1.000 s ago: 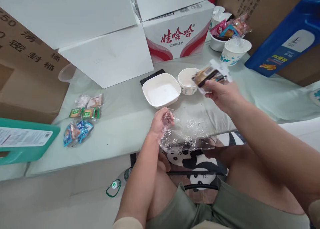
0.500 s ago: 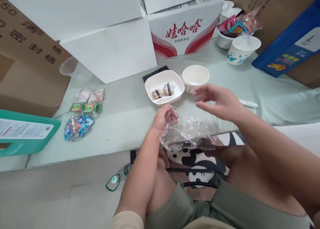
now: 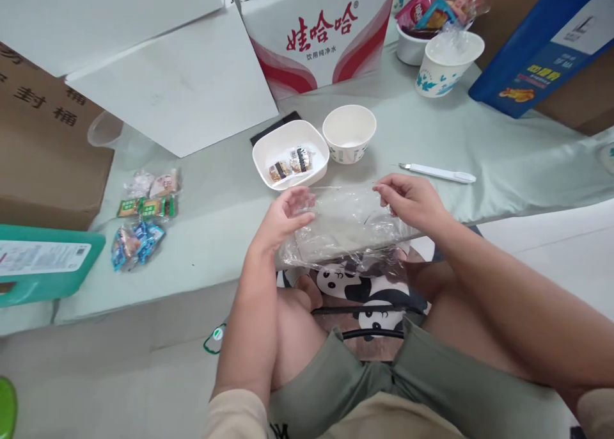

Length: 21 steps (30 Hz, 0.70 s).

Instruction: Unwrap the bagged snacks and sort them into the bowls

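A clear plastic bag (image 3: 336,224) is spread between my two hands at the table's front edge, its lower part hanging over my lap. My left hand (image 3: 286,215) has its fingers curled about the bag's left side. With thumb and fingers pinched, my right hand (image 3: 407,199) grips the bag's upper right corner. Just beyond the left hand is a white square bowl (image 3: 314,141) with two wrapped snacks (image 3: 290,164) in it. A white paper bowl (image 3: 349,132) stands against its right side. To the right lies a white utility knife (image 3: 439,173).
Several small snack packets (image 3: 146,208) lie at the left, near a green jug (image 3: 52,263). White cartons (image 3: 321,42) line the back. At back right are a paper cup (image 3: 446,68), a bowl of packaged snacks (image 3: 412,45) and a blue container (image 3: 537,55).
My right hand has come down to the bag and taken its corner. The bag is now stretched wider, with my left hand farther left. The view has shifted, showing the whole knife.
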Motion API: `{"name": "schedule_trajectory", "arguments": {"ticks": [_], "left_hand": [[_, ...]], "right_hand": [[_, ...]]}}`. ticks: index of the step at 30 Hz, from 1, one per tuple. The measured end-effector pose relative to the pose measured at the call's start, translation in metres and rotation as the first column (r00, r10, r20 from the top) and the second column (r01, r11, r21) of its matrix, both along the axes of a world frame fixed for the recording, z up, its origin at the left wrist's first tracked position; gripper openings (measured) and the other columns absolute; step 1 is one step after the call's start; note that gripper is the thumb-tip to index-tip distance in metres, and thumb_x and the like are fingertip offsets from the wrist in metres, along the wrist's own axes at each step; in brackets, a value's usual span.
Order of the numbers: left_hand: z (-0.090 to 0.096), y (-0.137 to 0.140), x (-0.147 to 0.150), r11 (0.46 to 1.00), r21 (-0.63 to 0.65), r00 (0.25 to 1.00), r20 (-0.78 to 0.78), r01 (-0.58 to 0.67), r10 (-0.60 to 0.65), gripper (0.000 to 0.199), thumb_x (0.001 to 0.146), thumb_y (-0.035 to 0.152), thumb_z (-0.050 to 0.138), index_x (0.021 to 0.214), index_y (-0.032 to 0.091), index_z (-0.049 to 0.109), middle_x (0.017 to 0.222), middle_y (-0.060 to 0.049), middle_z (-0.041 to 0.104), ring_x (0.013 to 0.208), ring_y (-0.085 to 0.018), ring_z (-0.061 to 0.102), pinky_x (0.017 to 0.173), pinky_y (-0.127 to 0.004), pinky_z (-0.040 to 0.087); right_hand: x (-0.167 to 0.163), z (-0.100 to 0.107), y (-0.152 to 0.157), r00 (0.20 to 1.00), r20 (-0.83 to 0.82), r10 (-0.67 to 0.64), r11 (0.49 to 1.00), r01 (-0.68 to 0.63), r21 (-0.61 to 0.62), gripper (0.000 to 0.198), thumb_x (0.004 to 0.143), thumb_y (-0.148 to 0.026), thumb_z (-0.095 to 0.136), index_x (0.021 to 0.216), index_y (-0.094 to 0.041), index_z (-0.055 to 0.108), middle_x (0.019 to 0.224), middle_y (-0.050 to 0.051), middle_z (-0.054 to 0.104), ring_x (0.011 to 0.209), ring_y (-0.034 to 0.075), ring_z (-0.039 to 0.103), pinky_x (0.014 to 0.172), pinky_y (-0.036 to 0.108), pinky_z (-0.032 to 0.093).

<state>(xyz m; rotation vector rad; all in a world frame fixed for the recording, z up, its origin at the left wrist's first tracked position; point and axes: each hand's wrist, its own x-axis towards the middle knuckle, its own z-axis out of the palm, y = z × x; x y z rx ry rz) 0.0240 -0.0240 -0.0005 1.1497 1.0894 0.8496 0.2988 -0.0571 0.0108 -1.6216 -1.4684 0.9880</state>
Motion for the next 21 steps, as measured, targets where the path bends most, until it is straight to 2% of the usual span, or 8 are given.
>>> {"name": "schedule_trajectory", "arguments": {"ticks": [1,3,6,11,13,15,18,21], "left_hand": [[-0.001,-0.002,0.001,1.000,0.010,0.998,-0.066,-0.001,0.002,0.049,0.059,0.023,0.087,0.104,0.021,0.069,0.110,-0.008,0.074,0.095,-0.019,0.070,0.069,-0.023,0.052],[-0.004,-0.003,0.004,0.999,0.009,0.982,-0.179,-0.049,0.050,0.037,0.064,0.025,0.083,0.098,0.019,0.070,0.099,-0.008,0.075,0.079,-0.016,0.069,0.054,-0.019,0.045],[-0.007,-0.001,0.008,0.993,0.011,0.966,-0.230,-0.116,0.115,0.020,0.074,0.032,0.075,0.088,0.018,0.069,0.085,-0.006,0.074,0.064,-0.013,0.064,0.041,-0.018,0.030],[-0.005,0.003,0.006,0.993,0.096,0.979,-0.182,-0.074,0.091,0.018,0.073,0.033,0.078,0.073,0.017,0.071,0.076,-0.005,0.073,0.066,-0.013,0.063,0.052,-0.019,0.042],[-0.004,0.004,0.004,0.993,0.086,0.982,-0.163,-0.084,0.097,0.021,0.073,0.036,0.078,0.072,0.017,0.070,0.066,-0.002,0.069,0.052,-0.009,0.054,0.047,-0.019,0.038],[-0.003,0.005,0.001,0.991,0.050,0.979,-0.155,-0.127,0.134,0.024,0.073,0.040,0.079,0.073,0.018,0.069,0.053,0.002,0.059,0.040,-0.007,0.042,0.039,-0.019,0.028],[-0.003,0.008,0.000,0.981,0.054,0.970,-0.143,-0.189,0.195,0.027,0.071,0.044,0.080,0.072,0.019,0.068,0.042,0.007,0.042,0.035,-0.006,0.032,0.036,-0.019,0.018],[-0.005,0.010,0.001,0.974,0.089,0.970,-0.107,-0.208,0.217,0.027,0.073,0.044,0.079,0.073,0.019,0.069,0.042,0.008,0.039,0.037,-0.006,0.030,0.037,-0.019,0.020]], "right_hand": [[0.002,0.001,0.000,1.000,0.005,-0.023,1.000,0.023,-0.004,0.018,0.087,-0.037,0.061,0.078,-0.023,0.067,0.060,-0.002,0.062,0.044,0.010,0.046,0.048,0.027,0.036],[0.006,0.004,0.000,0.997,0.024,-0.068,0.998,0.068,-0.008,0.019,0.086,-0.035,0.061,0.074,-0.022,0.067,0.056,-0.002,0.059,0.043,0.010,0.041,0.046,0.028,0.033],[0.014,0.008,0.000,0.992,0.028,-0.125,0.992,0.125,-0.012,0.021,0.084,-0.034,0.062,0.067,-0.022,0.068,0.050,-0.003,0.051,0.043,0.010,0.037,0.045,0.029,0.028],[0.033,0.010,0.000,0.979,0.056,-0.199,0.980,0.198,0.008,0.024,0.081,-0.038,0.068,0.062,-0.023,0.065,0.045,-0.004,0.039,0.043,0.010,0.032,0.044,0.029,0.022],[0.040,0.008,0.003,0.968,0.069,-0.241,0.970,0.241,0.009,0.025,0.082,-0.041,0.067,0.065,-0.023,0.067,0.046,-0.004,0.039,0.044,0.010,0.033,0.044,0.029,0.022],[0.046,0.005,0.006,0.962,0.079,-0.261,0.965,0.261,0.010,0.026,0.082,-0.043,0.066,0.068,-0.022,0.070,0.048,-0.004,0.042,0.046,0.011,0.036,0.045,0.028,0.024],[0.051,0.001,0.009,0.960,0.104,-0.261,0.965,0.260,0.027,0.027,0.081,-0.045,0.066,0.069,-0.021,0.071,0.049,-0.003,0.046,0.047,0.012,0.040,0.046,0.028,0.027],[0.053,-0.001,0.011,0.964,0.063,-0.259,0.966,0.256,0.044,0.027,0.081,-0.046,0.066,0.074,-0.021,0.071,0.052,-0.004,0.049,0.049,0.012,0.043,0.047,0.027,0.029]]}}
